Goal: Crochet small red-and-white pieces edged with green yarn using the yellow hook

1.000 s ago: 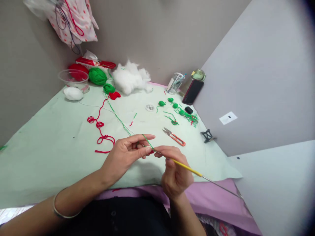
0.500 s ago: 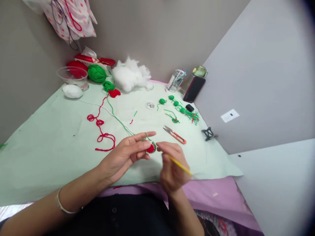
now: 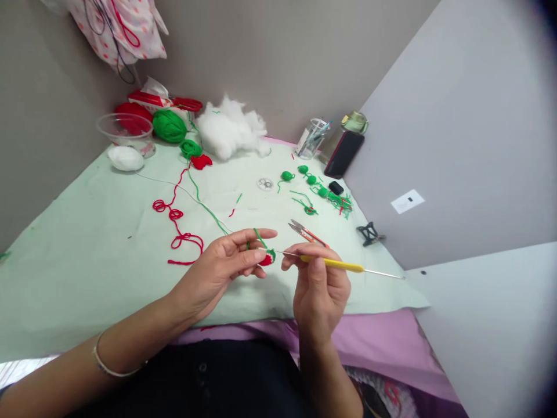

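Observation:
My left hand (image 3: 226, 261) pinches a small red crocheted piece (image 3: 267, 259) with a green and white edge. Green yarn (image 3: 260, 237) loops up from the piece to the raised index finger. My right hand (image 3: 321, 284) holds a yellow-handled crochet hook (image 3: 333, 263) between thumb and fingers. The hook lies nearly level, its thin metal tip reaching the piece's green edge. Whether the tip is inside a stitch is too small to tell. Orange-handled snips (image 3: 308, 233) lie just behind my right hand, partly covered by it.
Red yarn (image 3: 187, 238) trails over the left of the cloth. Behind are a green yarn ball (image 3: 169, 126), white stuffing (image 3: 230, 129) and a plastic tub (image 3: 126, 125). Small green pieces (image 3: 311, 180), a cup of pens (image 3: 311, 139), a phone (image 3: 344, 154) and a black stand (image 3: 371, 233) are at right.
My right hand has shifted right and turned, bringing the hook from a steep slant to nearly level. Its metal shaft now shows against the piece. My left hand has barely moved.

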The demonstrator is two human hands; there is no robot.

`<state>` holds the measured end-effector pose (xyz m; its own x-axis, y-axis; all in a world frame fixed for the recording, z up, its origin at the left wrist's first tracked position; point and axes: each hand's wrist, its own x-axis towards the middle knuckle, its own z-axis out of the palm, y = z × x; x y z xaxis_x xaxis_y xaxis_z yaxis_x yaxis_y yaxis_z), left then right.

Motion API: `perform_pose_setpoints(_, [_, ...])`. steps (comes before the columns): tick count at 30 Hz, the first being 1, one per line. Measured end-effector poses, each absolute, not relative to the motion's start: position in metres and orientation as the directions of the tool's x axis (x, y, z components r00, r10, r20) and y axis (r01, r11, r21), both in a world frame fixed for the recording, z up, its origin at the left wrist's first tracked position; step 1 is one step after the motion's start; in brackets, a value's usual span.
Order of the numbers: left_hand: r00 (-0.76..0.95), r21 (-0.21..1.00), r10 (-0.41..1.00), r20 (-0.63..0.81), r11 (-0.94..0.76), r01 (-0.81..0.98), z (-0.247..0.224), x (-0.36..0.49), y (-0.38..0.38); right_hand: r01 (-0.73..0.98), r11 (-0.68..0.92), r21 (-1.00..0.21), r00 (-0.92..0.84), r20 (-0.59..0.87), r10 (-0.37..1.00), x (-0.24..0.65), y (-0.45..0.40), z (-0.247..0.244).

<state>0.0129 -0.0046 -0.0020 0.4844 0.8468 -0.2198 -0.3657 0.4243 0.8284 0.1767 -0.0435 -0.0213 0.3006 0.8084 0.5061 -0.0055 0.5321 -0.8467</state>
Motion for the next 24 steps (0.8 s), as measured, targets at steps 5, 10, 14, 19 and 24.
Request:
perform_pose_setpoints(5, [0.49,0.829,0.846,-0.21,0.419,-0.37,0.001,0.014,-0.006,0.124,0.587,-0.8,0.323,0.592,0.738,0.172,-0.044,-0.021])
perform_pose_setpoints(10, [0.502,0.818,0.841,-0.202,0.427,-0.385,0.005,0.016,-0.006,0.124,0.593,-0.795,0.274,0.602,0.75,0.169,-0.041,-0.025])
perform_pose_setpoints(14, [0.497,0.816,0.846,-0.192,0.419,-0.398,0.006,0.016,-0.006,-0.053,0.553,-0.831,0.298,0.516,0.803,0.172,-0.038,-0.026])
perform_pose_setpoints(19, [0.49,0.84,0.854,-0.174,0.388,-0.379,0.005,0.015,-0.005,-0.119,0.513,-0.85,0.295,0.464,0.835,0.176,-0.034,-0.021])
perform_pose_setpoints(24, [0.463,0.867,0.872,-0.159,0.348,-0.358,0.003,0.016,-0.005,0.242,0.651,-0.719,0.307,0.694,0.651,0.172,-0.038,-0.021])
